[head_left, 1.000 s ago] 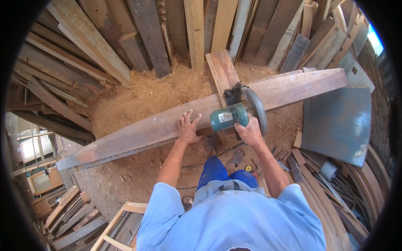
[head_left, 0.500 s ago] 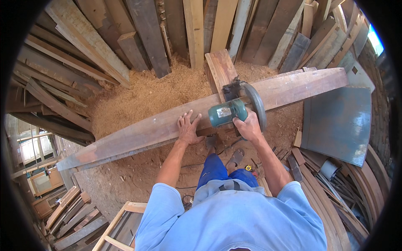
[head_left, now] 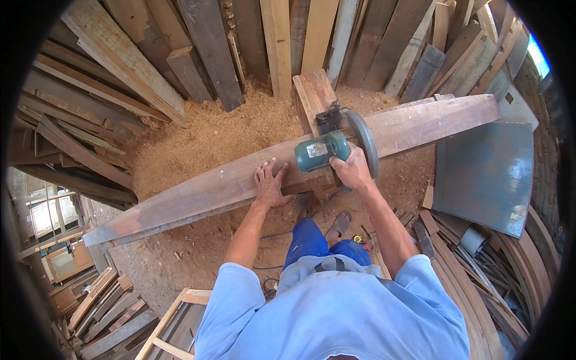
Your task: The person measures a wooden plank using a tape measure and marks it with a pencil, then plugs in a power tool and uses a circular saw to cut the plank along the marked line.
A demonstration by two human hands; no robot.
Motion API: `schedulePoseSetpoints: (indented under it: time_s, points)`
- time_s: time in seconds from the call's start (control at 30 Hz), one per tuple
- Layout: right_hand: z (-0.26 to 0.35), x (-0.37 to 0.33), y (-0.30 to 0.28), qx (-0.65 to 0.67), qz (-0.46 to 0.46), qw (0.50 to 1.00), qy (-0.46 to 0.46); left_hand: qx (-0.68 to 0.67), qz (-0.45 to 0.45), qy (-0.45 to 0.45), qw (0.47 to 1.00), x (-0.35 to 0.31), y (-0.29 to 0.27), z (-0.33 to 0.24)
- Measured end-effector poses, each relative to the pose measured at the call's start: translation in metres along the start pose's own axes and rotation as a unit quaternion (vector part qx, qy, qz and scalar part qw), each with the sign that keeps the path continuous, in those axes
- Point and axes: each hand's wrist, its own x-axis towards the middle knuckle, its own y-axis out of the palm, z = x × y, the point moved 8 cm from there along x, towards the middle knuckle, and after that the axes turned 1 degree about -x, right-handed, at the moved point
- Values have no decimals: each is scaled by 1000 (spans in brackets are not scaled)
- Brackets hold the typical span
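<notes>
A long wooden plank [head_left: 210, 177] lies slantwise before me, its far end up to the right. My left hand [head_left: 272, 185] rests flat on it near the middle, fingers spread. In my right hand [head_left: 353, 169] is the rear handle of a green circular saw [head_left: 321, 151] with a grey round blade guard. The saw sits over the plank, to the right of my left hand. A shorter wooden block [head_left: 314, 93] passes crosswise under the plank and sticks out beyond it. The blade's edge and the cut are hidden beneath the saw.
Many boards [head_left: 210, 54] lean in a row along the far side, above heaped sawdust [head_left: 198, 141]. At the right stands a grey-blue metal sheet [head_left: 485, 177]. My feet, a power cord [head_left: 269, 267] and a yellow tape measure [head_left: 358, 239] are below the plank. A wooden frame [head_left: 174, 318] lies lower left.
My right hand has pushed the saw slightly away from me and a little to the left across the plank. My left hand stays in the same place.
</notes>
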Motion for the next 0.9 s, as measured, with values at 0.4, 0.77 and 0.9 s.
schedulePoseSetpoints:
  time_s: [0.4,0.77,0.9]
  points:
    - [1,23,5,6,15,1000,-2,2,10,-6,1000,1,-1,-2]
    - [-5,41,2,-41,-5,999,34,4,-1,-2,1000,3,-3,-8]
    - [5,43,6,-3,11,1000,19,5,-8,-13,1000,1,5,1]
